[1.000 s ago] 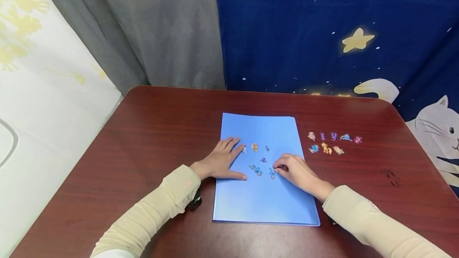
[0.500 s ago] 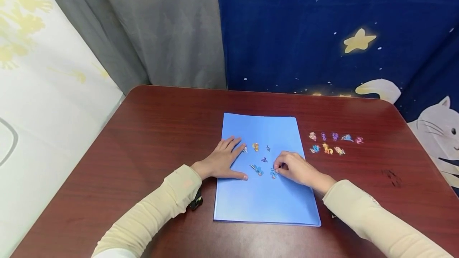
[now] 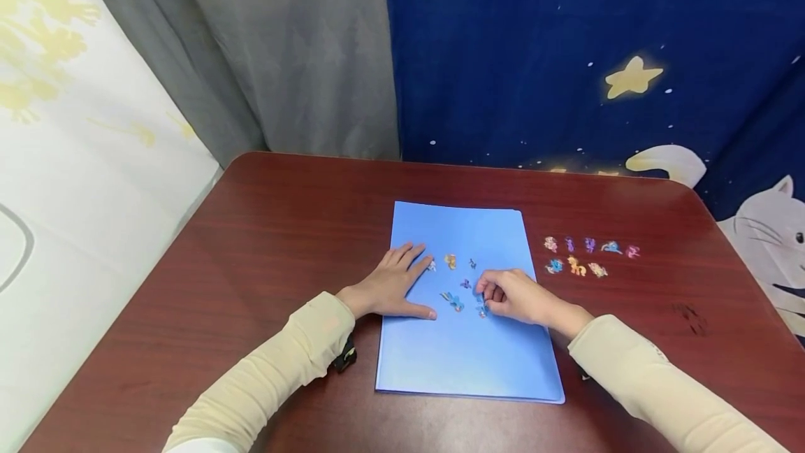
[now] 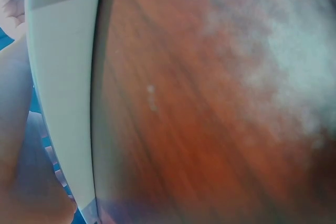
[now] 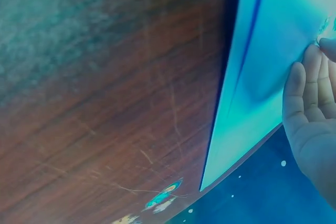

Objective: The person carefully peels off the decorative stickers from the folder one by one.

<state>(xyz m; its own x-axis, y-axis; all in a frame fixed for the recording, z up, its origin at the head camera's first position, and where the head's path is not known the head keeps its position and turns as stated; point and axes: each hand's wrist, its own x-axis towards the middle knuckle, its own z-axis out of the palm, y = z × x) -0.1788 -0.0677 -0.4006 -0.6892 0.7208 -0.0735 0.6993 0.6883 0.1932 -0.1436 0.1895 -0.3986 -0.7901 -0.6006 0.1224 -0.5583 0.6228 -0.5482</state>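
Note:
A blue folder lies on the table, with several small pony stickers on its cover. My left hand rests on the folder's left side, fingers spread, beside a white sticker. The right hand has its fingers curled, and thumb and fingertips pinch the edge of a blue pony sticker, partly hidden by them. To its left lies a blue sticker with a rainbow tail. Above are a purple sticker, an orange one and a small dark blue one.
Right of the folder, more pony stickers lie in two rows on the table, among them an orange pony and a blue one. A dark mark shows on the brown table. Curtains hang behind the far edge.
The right hand's fingers have shifted slightly at the blue pony sticker, the index finger now lifted a little from the thumb. The left hand stays in place. The head view tilts slightly.

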